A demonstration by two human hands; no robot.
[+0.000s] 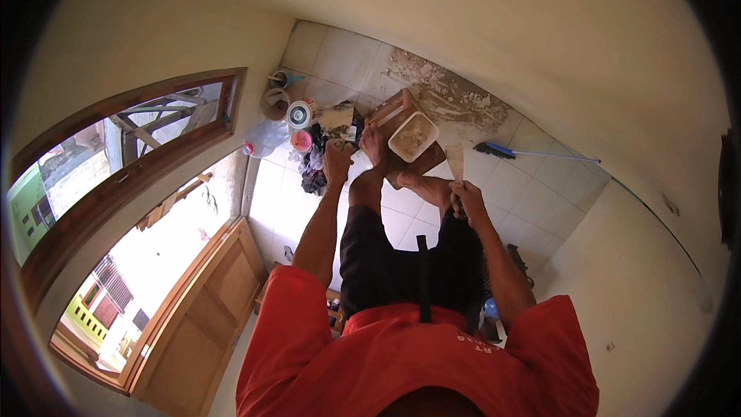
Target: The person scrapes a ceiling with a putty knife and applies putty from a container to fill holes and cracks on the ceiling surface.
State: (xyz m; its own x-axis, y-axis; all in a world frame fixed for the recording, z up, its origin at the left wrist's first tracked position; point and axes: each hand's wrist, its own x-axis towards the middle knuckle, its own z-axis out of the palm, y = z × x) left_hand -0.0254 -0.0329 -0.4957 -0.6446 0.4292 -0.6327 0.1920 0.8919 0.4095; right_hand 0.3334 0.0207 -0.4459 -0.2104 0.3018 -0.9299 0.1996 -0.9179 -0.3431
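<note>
My right hand [468, 204] is closed round the handle of a putty knife [455, 161]. Its pale, smeared blade points away from me, beside a cream rectangular tub [426, 125]. Beige paste [412, 137] lies in the tub, which rests on a low brown wooden stool [401, 104] close to my bare feet. To the left, my closed left hand [337, 164] grips what looks like a wide putty knife [336, 118], its tan, stained blade pointing away from me. My fingers hide most of that handle.
Left of the stool stand a lidded white bucket [299, 114], a pink-topped container [301, 140], a clear plastic jug [267, 139] and black plastic bags [312, 177]. A blue broom [495, 150] lies on the right. Dried plaster [463, 96] marks the floor along the wall. A wooden door [204, 324] stands open.
</note>
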